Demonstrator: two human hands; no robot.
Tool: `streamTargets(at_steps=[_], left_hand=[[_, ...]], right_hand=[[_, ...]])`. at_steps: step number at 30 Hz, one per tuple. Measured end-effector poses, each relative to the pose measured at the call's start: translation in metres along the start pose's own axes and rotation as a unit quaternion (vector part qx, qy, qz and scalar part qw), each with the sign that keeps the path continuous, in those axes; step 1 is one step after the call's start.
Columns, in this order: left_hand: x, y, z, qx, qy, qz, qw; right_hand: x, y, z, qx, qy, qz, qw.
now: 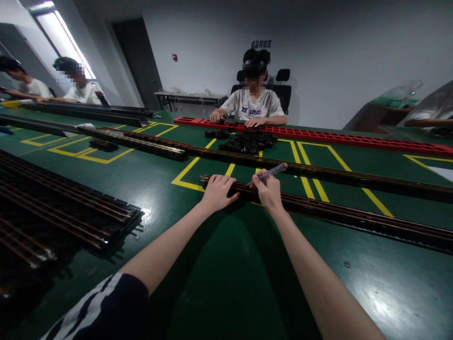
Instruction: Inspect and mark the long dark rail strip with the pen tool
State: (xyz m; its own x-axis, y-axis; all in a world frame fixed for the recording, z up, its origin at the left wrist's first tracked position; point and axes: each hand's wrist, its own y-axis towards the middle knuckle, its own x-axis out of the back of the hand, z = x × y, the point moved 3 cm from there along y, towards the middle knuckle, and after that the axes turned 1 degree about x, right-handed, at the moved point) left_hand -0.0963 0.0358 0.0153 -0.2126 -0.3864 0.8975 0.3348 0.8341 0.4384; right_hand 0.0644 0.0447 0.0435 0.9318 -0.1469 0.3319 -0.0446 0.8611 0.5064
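Observation:
A long dark rail with copper-coloured strips (336, 210) runs across the green table in front of me. My left hand (218, 192) lies flat on the rail near its left end, fingers stretched over it and thumb spread toward my right hand. Copper-coloured strip ends (204, 178) stick out just past my left fingers. My right hand (269, 191) is closed in a pen-like grip around a slim screwdriver with a clear handle (274, 172). Its handle leans up to the right, and the thin shaft points down at the rail between my hands. Whether the tip touches the rail is too small to tell.
Beyond lies another long dark rail (318, 173), then a pile of black parts (247, 140) and a red slotted beam (354, 138). A person (256, 104) sits opposite with hands at the beam. Several stacked rails (63, 198) cover the left. Yellow tape (191, 171) marks the table.

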Motion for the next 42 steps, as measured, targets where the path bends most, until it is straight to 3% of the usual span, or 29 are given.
streamTargets(at_steps=[42], left_hand=[[-0.003, 0.001, 0.001, 0.001, 0.005, -0.017, 1.000]], right_hand=[[0.000, 0.000, -0.011, 0.001, 0.027, -0.009, 1.000]])
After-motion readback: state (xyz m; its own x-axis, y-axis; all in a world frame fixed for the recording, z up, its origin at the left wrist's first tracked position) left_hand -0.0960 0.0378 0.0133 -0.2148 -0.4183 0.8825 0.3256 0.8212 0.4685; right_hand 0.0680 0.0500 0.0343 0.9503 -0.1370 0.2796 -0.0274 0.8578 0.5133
